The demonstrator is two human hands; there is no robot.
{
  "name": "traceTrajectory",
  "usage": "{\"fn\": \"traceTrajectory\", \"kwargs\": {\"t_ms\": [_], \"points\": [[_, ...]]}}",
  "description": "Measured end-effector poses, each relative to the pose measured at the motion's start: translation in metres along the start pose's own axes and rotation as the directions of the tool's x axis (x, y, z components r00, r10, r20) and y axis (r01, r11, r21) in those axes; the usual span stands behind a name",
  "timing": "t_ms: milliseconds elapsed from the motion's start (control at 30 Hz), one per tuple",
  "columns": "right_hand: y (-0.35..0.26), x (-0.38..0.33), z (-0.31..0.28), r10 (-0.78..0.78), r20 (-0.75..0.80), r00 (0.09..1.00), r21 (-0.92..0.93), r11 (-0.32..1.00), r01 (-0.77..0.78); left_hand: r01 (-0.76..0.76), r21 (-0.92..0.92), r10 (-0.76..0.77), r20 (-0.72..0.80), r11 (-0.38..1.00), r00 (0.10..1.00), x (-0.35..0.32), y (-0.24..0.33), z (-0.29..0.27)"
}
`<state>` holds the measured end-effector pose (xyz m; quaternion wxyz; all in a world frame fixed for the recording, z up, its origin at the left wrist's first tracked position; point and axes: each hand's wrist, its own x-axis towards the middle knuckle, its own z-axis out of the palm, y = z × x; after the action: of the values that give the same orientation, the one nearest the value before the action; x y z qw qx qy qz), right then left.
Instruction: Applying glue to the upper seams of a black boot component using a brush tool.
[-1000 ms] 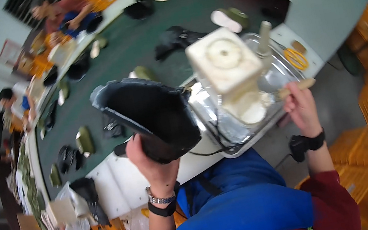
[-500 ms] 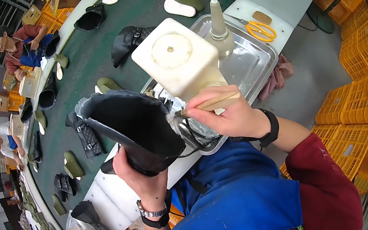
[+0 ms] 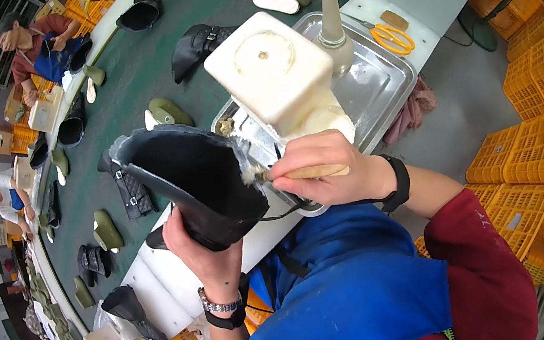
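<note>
My left hand (image 3: 211, 257) is closed around the underside of a black boot upper (image 3: 177, 187), whose wide opening faces up. A greyish film coats its rim. In my right hand (image 3: 337, 169) is a brush (image 3: 316, 172), gripped by its wooden handle. The brush's pale bristles touch the right edge of the boot upper's opening. Just beyond my right hand stands a cream plastic container (image 3: 267, 61) in a metal tray (image 3: 390, 116). A grey bottle with a cone-shaped nozzle (image 3: 332, 21) is also in the tray.
Orange-handled scissors (image 3: 392, 39) lie beside the tray. Across the green work surface (image 3: 214, 5) are black boot uppers (image 3: 196, 51) and green shoe pieces (image 3: 167, 112) with white soles. Yellow crates (image 3: 502, 151) are stacked at the right. Several people work along the far left side.
The brush handle has tipped, its free end now lower, with the bristles still against the boot upper's edge. My left hand keeps its hold. The whole view has shifted slightly.
</note>
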<state>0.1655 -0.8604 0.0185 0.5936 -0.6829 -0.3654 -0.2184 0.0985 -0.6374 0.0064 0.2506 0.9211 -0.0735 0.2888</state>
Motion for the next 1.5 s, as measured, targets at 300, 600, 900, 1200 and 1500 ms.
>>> {"fn": "traceTrajectory", "kwargs": {"t_ms": [300,600,900,1200,1500], "points": [[-0.012,-0.002,0.002,0.4,0.341,0.851,0.324,0.799,-0.506,-0.205,0.242,0.25,-0.175,0.948,0.952,-0.002,-0.022,0.003],[0.002,-0.013,0.013,0.509,0.251,0.823,0.388,0.726,-0.568,-0.233,0.302,0.289,-0.158,0.925,0.944,-0.003,-0.023,0.003],[-0.006,-0.016,-0.018,0.293,0.03,0.956,0.051,0.954,-0.294,0.024,0.055,-0.023,-0.019,0.998,1.0,-0.006,-0.027,-0.02],[0.001,-0.023,-0.085,0.707,-0.171,0.686,0.223,0.706,-0.672,0.666,-0.739,-0.035,0.672,-0.105,0.74,-0.005,-0.075,-0.037],[0.004,-0.009,-0.085,0.714,-0.009,0.7,0.083,0.698,-0.711,0.849,-0.44,0.324,0.79,-0.293,0.521,-0.012,-0.06,-0.016]]}}
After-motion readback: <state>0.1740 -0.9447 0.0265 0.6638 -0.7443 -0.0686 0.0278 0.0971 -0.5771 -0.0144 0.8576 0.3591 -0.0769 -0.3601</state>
